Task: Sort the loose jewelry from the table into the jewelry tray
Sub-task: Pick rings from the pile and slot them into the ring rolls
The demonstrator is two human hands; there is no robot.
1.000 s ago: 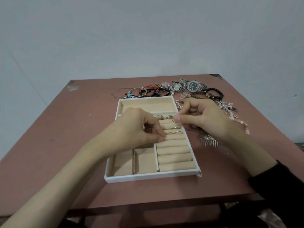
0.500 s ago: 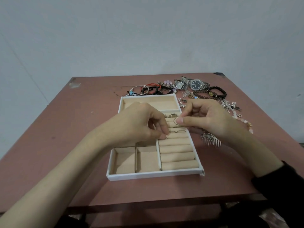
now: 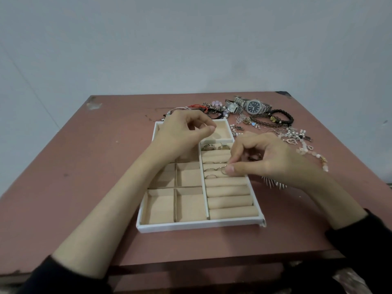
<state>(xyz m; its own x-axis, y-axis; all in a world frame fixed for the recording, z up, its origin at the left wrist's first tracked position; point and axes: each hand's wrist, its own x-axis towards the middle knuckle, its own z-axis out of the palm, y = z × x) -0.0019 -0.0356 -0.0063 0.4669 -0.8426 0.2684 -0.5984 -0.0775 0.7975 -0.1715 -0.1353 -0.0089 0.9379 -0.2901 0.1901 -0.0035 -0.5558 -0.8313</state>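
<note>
Jewelry tray [image 3: 199,227]: white rim, beige padded rolls; right hand [image 3: 265,162] pinching thin ring [image 3: 224,171].

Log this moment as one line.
step: seat ring in tray | right hand: pinching ring | left hand: above tray | watches: on table

I see bare table [image 3: 89,166] left of the tray [image 3: 199,225] and along the near edge: open approach there. Right of the tray, a spiked piece [image 3: 273,183] lies just beside its wall. The far right is crowded with watches [image 3: 253,106], bead bracelets [image 3: 282,118] and small charms [image 3: 294,134]. My left hand [image 3: 184,132] covers the tray's far-left part; my right hand [image 3: 265,160] covers the upper ring rolls [image 3: 216,164]. Near compartments [image 3: 161,206] and lower rolls lie uncovered.
</note>
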